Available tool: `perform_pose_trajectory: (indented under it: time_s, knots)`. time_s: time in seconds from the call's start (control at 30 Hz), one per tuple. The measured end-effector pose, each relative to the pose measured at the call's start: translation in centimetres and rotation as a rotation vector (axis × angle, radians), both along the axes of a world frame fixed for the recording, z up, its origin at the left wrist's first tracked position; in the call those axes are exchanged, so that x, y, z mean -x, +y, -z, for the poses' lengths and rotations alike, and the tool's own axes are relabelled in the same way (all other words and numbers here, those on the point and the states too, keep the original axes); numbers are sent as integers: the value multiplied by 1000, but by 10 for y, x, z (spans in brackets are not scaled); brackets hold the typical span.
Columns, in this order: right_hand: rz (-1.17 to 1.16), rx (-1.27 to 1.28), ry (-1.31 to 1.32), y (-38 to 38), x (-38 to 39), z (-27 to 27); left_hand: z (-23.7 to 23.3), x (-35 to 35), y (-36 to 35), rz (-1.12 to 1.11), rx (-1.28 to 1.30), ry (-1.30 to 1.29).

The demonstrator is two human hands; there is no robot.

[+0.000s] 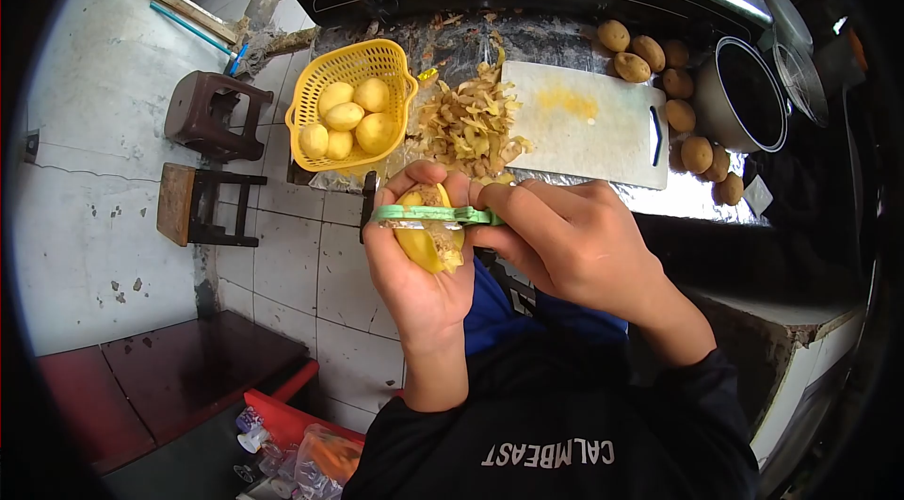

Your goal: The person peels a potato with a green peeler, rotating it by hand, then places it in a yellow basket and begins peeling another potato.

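Note:
In my left hand (414,298) lies a partly peeled potato (428,250), yellow where bare, with brown skin still on part of it. My right hand (574,241) grips a green peeler (428,214), whose blade lies across the potato. A strip of peel hangs by the blade. Just beyond my hands, a heap of potato peels (471,123) sits beside a white cutting board (593,147). The yellow plastic basket (306,86) to the left holds several peeled potatoes (344,116).
Several unpeeled potatoes (697,154) lie around a metal pot (720,104) at the right. A Rinnai stove (556,1) stands at the back. Two low stools, a brown plastic one (198,114) and a wooden one (177,204), stand on the tiled floor at left.

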State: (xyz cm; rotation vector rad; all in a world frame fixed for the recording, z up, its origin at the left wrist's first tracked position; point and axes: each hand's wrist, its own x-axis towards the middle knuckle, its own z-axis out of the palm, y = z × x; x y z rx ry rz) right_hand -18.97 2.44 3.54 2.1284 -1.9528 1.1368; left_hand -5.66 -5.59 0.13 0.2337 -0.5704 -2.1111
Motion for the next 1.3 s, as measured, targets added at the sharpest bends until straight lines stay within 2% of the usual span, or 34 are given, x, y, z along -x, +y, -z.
perform_pose_trajectory:
  time_s: [0.07, 0.13, 0.27, 0.43, 0.5, 0.67, 0.73, 0.77, 0.83, 0.87, 0.9, 1.03, 1.1, 1.13, 1.17, 1.23, 1.27, 1.3]
  knots:
    - [-19, -12, 1, 2, 1, -1, 0, -1, 0, 50, 18, 54]
    - [-17, -3, -8, 1, 0, -1, 0, 0, 3, -42, 133, -52]
    - [10, 0, 7, -1, 1, -9, -1, 1, 7, -142, 116, -262]
    - [-4, -25, -34, 1, 3, -6, -1, -4, 0, -26, 202, -183]
    - [0, -43, -54, 0, 4, -5, -5, 2, 6, -117, 230, -326]
    - [-25, -47, -129, -3, 11, 0, 4, -2, -12, 1, 259, -190]
    - [-12, -46, -131, -5, 15, 3, 9, -2, -20, 152, 261, 9]
    - [3, -49, -137, -5, 17, 5, 11, 0, -17, 158, 251, 4]
    - [4, -34, -142, -9, 22, 7, 8, 12, -10, -48, 377, -396]
    - [1, -47, -138, -11, 24, 7, 11, 5, -18, 55, 456, -391]
    - [-6, -62, -135, -12, 26, 8, 12, 7, -21, 60, 453, -394]
    - [0, -87, -212, -22, 30, 21, 34, 19, -43, 164, 367, -249]
    - [14, 15, -520, -40, 32, 36, 48, 34, -53, 264, 51, 97]
    - [16, 12, -524, -50, 35, 45, 34, 52, -48, 9, -47, -266]
    - [80, -65, -611, -62, 41, 54, 36, 64, -54, -58, -85, -320]
    - [145, -134, -690, -70, 50, 55, 57, 70, -75, 164, -24, -25]
    - [147, -146, -685, -69, 52, 51, 62, 68, -79, 159, -21, -24]
    - [144, -157, -676, -69, 55, 49, 60, 68, -81, 175, -147, 36]
